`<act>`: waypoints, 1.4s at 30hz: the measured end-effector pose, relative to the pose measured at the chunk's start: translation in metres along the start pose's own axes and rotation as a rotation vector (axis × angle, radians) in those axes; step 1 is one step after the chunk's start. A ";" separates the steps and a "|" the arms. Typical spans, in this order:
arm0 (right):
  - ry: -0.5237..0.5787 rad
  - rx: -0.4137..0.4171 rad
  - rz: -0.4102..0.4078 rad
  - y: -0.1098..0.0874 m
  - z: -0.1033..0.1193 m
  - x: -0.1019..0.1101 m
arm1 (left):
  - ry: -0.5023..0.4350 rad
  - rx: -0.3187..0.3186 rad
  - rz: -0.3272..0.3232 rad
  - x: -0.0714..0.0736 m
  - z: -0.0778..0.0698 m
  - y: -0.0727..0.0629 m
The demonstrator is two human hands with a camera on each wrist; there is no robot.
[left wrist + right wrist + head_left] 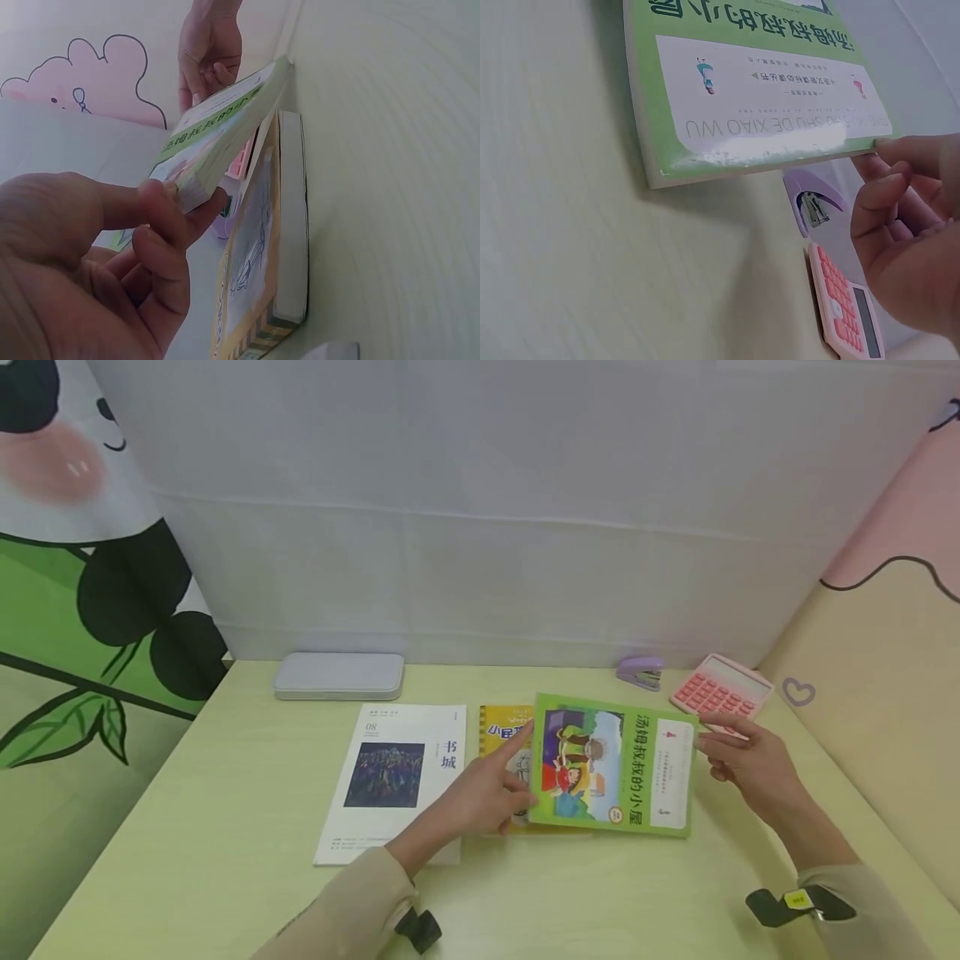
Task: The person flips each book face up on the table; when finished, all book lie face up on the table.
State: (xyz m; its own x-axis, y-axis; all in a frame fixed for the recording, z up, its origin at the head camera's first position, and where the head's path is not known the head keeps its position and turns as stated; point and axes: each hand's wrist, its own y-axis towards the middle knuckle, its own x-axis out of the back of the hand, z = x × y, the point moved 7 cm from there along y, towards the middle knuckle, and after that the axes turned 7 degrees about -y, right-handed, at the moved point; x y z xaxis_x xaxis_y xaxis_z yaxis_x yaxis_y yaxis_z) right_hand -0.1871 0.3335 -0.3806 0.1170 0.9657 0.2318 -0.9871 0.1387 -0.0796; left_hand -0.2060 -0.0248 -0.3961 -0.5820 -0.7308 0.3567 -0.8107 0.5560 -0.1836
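A green paperback book (581, 764) with a cartoon cover is held sideways, raised above the table. My left hand (487, 785) grips its left edge; in the left wrist view that hand (112, 262) has thumb and fingers at the book's corner. My right hand (757, 764) pinches the opposite edge near its far corner, which the right wrist view also shows, fingers curled (915, 217). Beneath the green book, partly hidden, lies a yellow book (255, 247) on the table. To the left is a white book (390, 827) with a dark picture on its cover.
A pale, flat case (339, 677) lies at the table's back left. Towards the back right are a purple stapler (640, 672) and a pink calculator (720, 689). A white sheet (480, 577) hangs behind the light wooden table (202, 827).
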 end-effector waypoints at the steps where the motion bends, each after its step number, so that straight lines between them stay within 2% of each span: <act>1: 0.003 -0.006 -0.005 0.001 -0.002 -0.001 | -0.003 -0.004 0.004 0.000 0.001 0.001; 7: 0.004 -0.052 -0.007 0.006 -0.013 -0.005 | -0.015 -0.006 0.022 -0.001 0.010 0.008; 15: -0.121 -0.072 0.132 0.004 -0.023 -0.013 | -0.039 0.049 0.028 -0.001 0.023 0.013; 20: -0.184 -0.067 0.176 0.007 -0.029 -0.015 | -0.031 0.073 0.042 -0.001 0.025 0.015; 27: -0.274 -0.067 0.149 0.012 -0.037 -0.015 | -0.042 0.087 0.092 -0.002 0.029 0.020; 34: -0.364 -0.112 0.114 0.014 -0.045 -0.015 | -0.092 0.079 0.151 -0.005 0.032 0.025; 38: -0.420 -0.125 0.107 0.014 -0.046 -0.016 | -0.104 0.083 0.161 -0.004 0.033 0.026; 42: -0.478 -0.109 0.120 0.014 -0.045 -0.019 | -0.071 0.096 0.151 -0.004 0.033 0.026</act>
State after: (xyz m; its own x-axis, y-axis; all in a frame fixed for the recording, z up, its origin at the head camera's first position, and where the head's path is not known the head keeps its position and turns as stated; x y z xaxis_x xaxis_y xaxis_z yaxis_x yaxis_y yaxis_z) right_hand -0.1984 0.3265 -0.4300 -0.0847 0.7711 0.6311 -0.9705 0.0798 -0.2277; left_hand -0.2270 -0.0203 -0.4329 -0.6980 -0.6699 0.2531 -0.7140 0.6237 -0.3182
